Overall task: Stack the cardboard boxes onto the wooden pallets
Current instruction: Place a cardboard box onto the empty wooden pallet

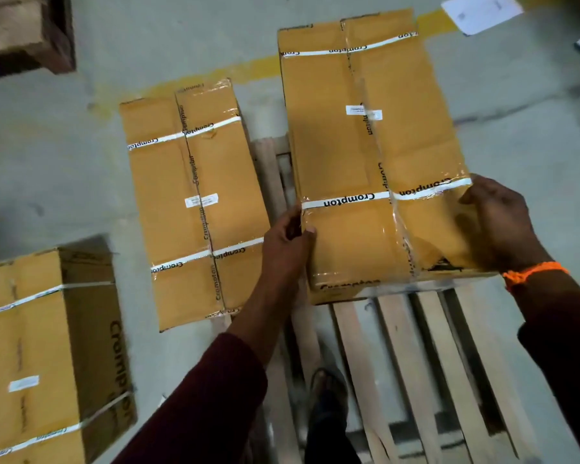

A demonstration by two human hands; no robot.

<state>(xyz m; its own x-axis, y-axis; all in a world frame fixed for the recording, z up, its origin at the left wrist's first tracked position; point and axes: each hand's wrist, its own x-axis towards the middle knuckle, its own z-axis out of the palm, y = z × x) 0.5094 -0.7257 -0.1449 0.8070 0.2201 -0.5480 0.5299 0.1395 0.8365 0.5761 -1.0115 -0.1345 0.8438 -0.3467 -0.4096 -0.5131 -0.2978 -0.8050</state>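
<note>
1. Probably the taped box (349,155) is stiff and fairly heavy for its length, and its glossy tape looks slick. Holding both long sides near the close end seems the soundest grip.
2. It lies over the pallet (432,346); whether it rests there or hangs just above, I cannot tell. A second box (195,202) lies just beside it at the pallet's left edge.
3. The left hand (288,242) clasps the left side, thumb on top; the right hand (496,222) wraps the right near corner.
</note>
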